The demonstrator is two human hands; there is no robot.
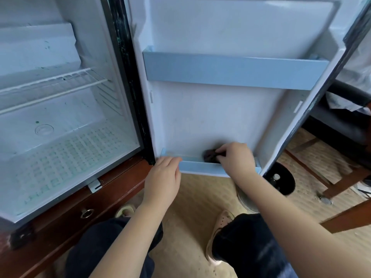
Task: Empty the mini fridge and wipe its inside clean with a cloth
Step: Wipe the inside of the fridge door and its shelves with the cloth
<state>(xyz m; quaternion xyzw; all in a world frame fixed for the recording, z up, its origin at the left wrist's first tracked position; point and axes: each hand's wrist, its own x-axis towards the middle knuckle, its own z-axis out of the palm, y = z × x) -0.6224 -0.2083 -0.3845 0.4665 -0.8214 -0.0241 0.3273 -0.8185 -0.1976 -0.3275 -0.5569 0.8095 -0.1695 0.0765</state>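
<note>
The mini fridge (pixel 66 125) stands open at the left, its white inside bare apart from a wire shelf (pixel 52 87). Its door (pixel 220 117) swings out to the right, with a pale blue upper rack (pixel 230 70) and a lower rack (pixel 202 167). My right hand (pixel 236 159) grips a dark cloth (pixel 209 155) and presses it into the lower door rack. My left hand (pixel 163 177) grips the left end of that rack's front rail, fingers curled over the edge.
The fridge sits on a dark wooden cabinet (pixel 84 199) with a keyhole. A black round bin (pixel 281 180) stands on the floor behind the door. A wooden chair frame (pixel 345 213) is at the right. My knees and shoes are below.
</note>
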